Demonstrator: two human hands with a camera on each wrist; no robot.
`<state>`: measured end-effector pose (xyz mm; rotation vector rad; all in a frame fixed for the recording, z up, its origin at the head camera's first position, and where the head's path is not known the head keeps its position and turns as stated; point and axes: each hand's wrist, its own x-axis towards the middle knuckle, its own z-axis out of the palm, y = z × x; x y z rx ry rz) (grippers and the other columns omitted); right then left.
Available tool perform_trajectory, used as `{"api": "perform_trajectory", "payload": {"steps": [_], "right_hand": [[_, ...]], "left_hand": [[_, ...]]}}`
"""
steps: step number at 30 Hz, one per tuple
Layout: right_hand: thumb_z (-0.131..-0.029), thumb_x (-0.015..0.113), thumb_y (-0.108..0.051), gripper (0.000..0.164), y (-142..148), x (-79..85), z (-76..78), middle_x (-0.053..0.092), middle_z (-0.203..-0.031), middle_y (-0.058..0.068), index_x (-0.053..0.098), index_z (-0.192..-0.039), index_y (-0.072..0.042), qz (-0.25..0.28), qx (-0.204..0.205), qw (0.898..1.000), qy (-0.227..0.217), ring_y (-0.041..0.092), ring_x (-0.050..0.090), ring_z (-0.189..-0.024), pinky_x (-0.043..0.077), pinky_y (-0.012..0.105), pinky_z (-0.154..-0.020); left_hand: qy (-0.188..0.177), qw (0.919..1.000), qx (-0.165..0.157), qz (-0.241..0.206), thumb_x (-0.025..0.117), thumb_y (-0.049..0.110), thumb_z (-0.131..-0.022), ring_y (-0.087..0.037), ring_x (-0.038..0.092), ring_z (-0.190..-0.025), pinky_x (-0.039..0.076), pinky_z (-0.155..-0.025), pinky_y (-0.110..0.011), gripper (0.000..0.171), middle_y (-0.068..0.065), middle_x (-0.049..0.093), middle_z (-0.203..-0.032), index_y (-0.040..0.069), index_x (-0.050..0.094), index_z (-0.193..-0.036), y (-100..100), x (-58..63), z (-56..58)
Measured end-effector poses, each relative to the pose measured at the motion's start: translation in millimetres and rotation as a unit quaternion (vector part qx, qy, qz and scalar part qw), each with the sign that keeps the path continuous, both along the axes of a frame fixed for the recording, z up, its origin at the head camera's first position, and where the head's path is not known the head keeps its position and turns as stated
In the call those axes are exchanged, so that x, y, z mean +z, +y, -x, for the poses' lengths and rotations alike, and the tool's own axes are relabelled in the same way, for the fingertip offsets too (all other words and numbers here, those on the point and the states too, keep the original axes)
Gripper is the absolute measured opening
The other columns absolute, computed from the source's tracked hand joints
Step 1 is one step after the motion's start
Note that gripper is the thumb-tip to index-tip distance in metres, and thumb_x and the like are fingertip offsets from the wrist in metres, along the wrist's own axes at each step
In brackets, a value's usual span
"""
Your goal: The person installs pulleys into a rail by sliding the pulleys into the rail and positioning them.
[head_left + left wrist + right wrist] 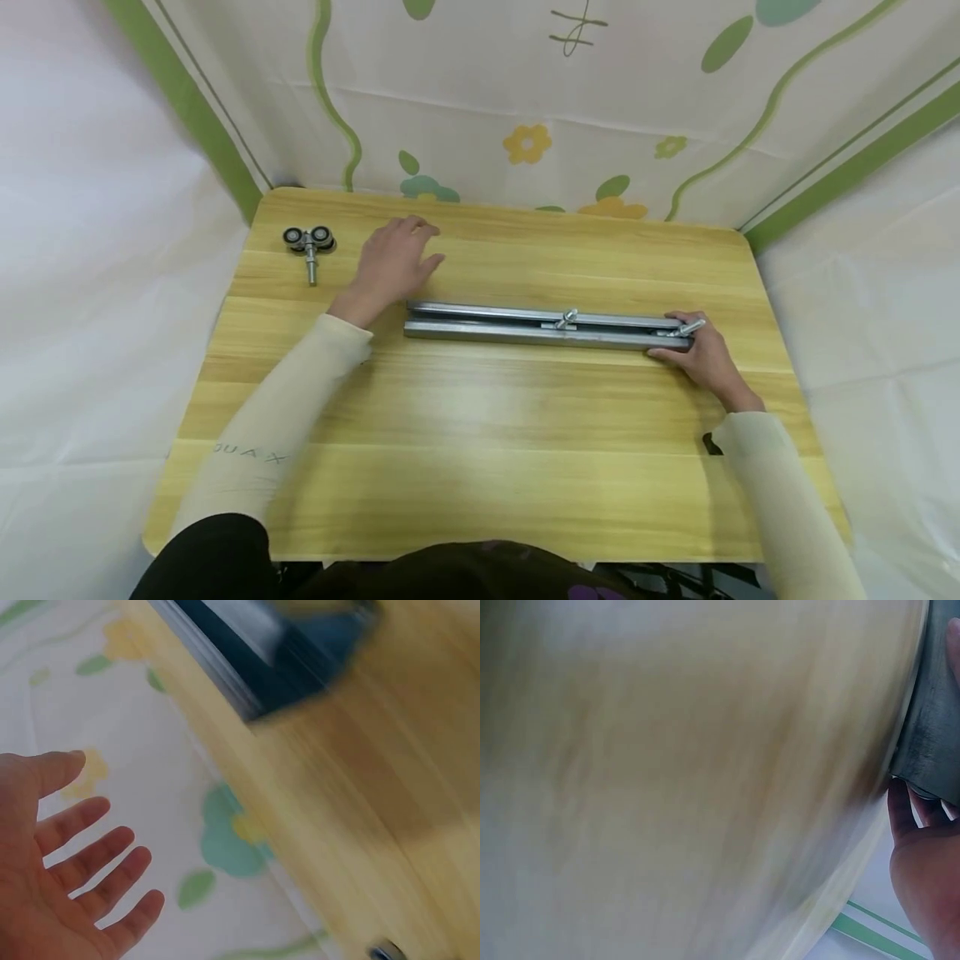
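Observation:
A grey metal channel rail [487, 335] lies across the middle of the table, its slot facing up. A bolt [568, 317] sticks up from the slot right of centre. Another bolt [692, 327] juts out at the rail's right end. My right hand [705, 357] grips that end, thumb on the near side and fingers on the far side; the right wrist view also has the rail [930, 742] above the fingers. My left hand [393, 258] is empty, fingers spread, just beyond the rail's left end. At the far left lies a roller trolley [309, 242] with a threaded stem.
The wooden table [465, 483] reaches back to a printed cloth [465, 108] with flowers. White cloth walls stand at both sides. A small dark object [711, 444] shows beside the right sleeve [772, 475].

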<state>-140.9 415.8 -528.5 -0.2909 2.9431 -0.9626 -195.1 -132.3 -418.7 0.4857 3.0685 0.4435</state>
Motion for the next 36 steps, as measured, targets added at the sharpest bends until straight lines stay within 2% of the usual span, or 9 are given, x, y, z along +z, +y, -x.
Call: {"api": "perform_trajectory", "payload": {"steps": [5,9,12,15,19,23,30,33,36], "right_hand": [[-0.072,0.083,-0.039,0.075,2.5,-1.0,-2.5,0.049,-0.118,0.02,0.055,-0.133,-0.005,-0.005,-0.007,1.0,-0.001,0.034,0.05,-0.099,0.039,0.056,-0.089],[-0.071,0.083,-0.038,0.075,6.1,-1.8,-5.0,0.049,-0.118,0.02,0.055,-0.132,-0.005,-0.008,-0.012,1.0,0.001,0.034,0.05,-0.1,0.038,0.057,-0.089],[-0.071,0.083,-0.037,0.074,5.9,-1.5,-6.0,0.049,-0.118,0.02,0.055,-0.132,-0.005,-0.003,-0.008,1.0,-0.001,0.033,0.05,-0.099,0.038,0.056,-0.09],[-0.071,0.083,-0.037,0.074,4.4,-0.4,-6.2,0.049,-0.117,0.019,0.055,-0.132,-0.006,-0.001,-0.006,1.0,-0.002,0.032,0.05,-0.099,0.038,0.055,-0.09],[-0.071,0.084,-0.036,0.074,2.8,0.4,-5.3,0.049,-0.117,0.019,0.054,-0.132,-0.005,-0.002,-0.006,1.0,-0.001,0.032,0.05,-0.1,0.038,0.056,-0.09],[-0.071,0.084,-0.035,0.074,1.9,0.3,-4.2,0.049,-0.117,0.019,0.055,-0.132,-0.006,-0.004,-0.006,1.0,-0.001,0.033,0.05,-0.1,0.038,0.056,-0.09],[-0.071,0.083,-0.037,0.075,0.2,-1.0,-3.2,0.049,-0.118,0.02,0.054,-0.133,-0.005,-0.006,-0.004,1.0,-0.003,0.034,0.05,-0.1,0.039,0.057,-0.09],[-0.072,0.083,-0.037,0.075,-0.4,-1.5,-2.2,0.048,-0.118,0.02,0.054,-0.133,-0.005,-0.007,-0.006,1.0,-0.006,0.034,0.05,-0.101,0.04,0.057,-0.09],[-0.072,0.083,-0.037,0.076,-1.2,-1.4,-1.0,0.048,-0.119,0.02,0.054,-0.134,-0.005,-0.007,-0.006,1.0,-0.007,0.034,0.05,-0.102,0.039,0.057,-0.091]], "left_hand": [[-0.024,0.9984,0.051,-0.009,0.052,0.041,-0.097,-0.041,0.046,-0.129,0.041,-0.1,-0.06,0.053,-0.017,0.049,-0.144,0.009,0.053,-0.139,-48.3,-3.6,-2.0],[-0.027,0.9962,0.082,-0.009,0.051,0.039,-0.098,-0.044,0.055,-0.115,0.05,-0.083,-0.06,0.052,-0.022,0.05,-0.141,0.006,0.055,-0.137,-85.5,-9.1,-7.2],[-0.03,0.9936,0.108,-0.016,0.051,0.04,-0.098,-0.045,0.057,-0.108,0.051,-0.076,-0.06,0.052,-0.025,0.053,-0.136,0.005,0.056,-0.135,-109.6,-13.1,-12.4],[-0.037,0.9893,0.139,-0.025,0.051,0.04,-0.097,-0.049,0.057,-0.107,0.049,-0.077,-0.065,0.052,-0.026,0.054,-0.133,0.004,0.057,-0.135,-127.6,-16.9,-15.9],[-0.054,0.9802,0.187,-0.036,0.052,0.04,-0.097,-0.052,0.055,-0.105,0.045,-0.078,-0.07,0.053,-0.027,0.057,-0.127,0.003,0.058,-0.134,-142.7,-20.9,-17.8],[-0.08,0.9702,0.225,-0.039,0.05,0.045,-0.096,-0.053,0.055,-0.103,0.046,-0.077,-0.066,0.058,-0.03,0.058,-0.125,0.001,0.058,-0.133,-151.9,-24.8,-16.5],[-0.126,0.9583,0.252,-0.046,0.05,0.052,-0.094,-0.052,0.059,-0.095,0.049,-0.073,-0.06,0.066,-0.032,0.06,-0.124,-0.002,0.057,-0.132,-158.4,-32.7,-14.1],[-0.132,0.9573,0.254,-0.043,0.053,0.048,-0.094,-0.043,0.061,-0.078,0.049,-0.063,-0.053,0.053,-0.027,0.066,-0.102,-0.001,0.065,-0.109,-158.2,-36.3,-14.8],[-0.131,0.9584,0.251,-0.038,0.056,0.044,-0.092,-0.031,0.054,-0.061,0.045,-0.052,-0.044,0.043,-0.016,0.06,-0.073,0.002,0.06,-0.08,-157.5,-41.7,-15.4]]}}
